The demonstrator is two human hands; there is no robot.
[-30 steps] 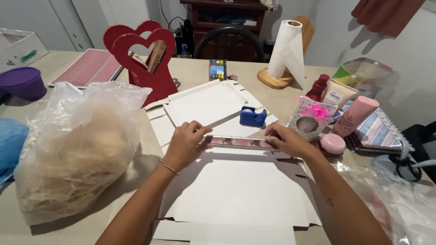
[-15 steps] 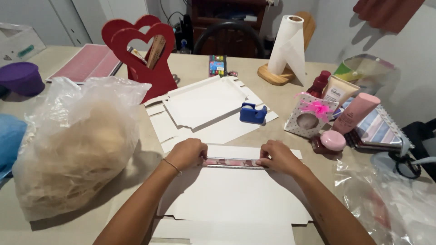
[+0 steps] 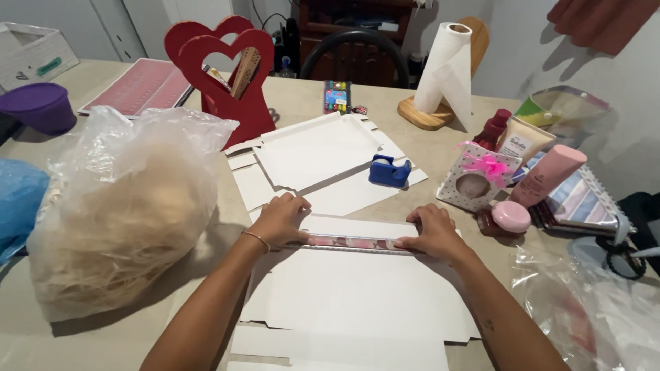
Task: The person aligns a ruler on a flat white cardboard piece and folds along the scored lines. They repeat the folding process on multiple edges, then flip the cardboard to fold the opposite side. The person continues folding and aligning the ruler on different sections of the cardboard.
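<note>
A flat white cardboard box blank (image 3: pixel 357 295) lies unfolded on the table in front of me. Across its far flap rests a narrow pink patterned strip (image 3: pixel 350 242). My left hand (image 3: pixel 280 220) presses down on the strip's left end, fingers curled over the flap edge. My right hand (image 3: pixel 432 232) presses on its right end. A second white box blank (image 3: pixel 316 151) lies further back, with a blue tape dispenser (image 3: pixel 389 170) resting on it.
A clear bag of pale shredded filler (image 3: pixel 124 213) sits at left, a red heart-shaped stand (image 3: pixel 230 75) behind it. Paper towel roll (image 3: pixel 447 62), pink bottle (image 3: pixel 546 175), small gift box with bow (image 3: pixel 478 182) and round pink tin (image 3: pixel 510 216) crowd the right. Clear plastic (image 3: pixel 591 309) lies at the near right.
Both hands slid closer together and toward me along the strip, settling on the flap of the near box blank; the view tilted slightly.
</note>
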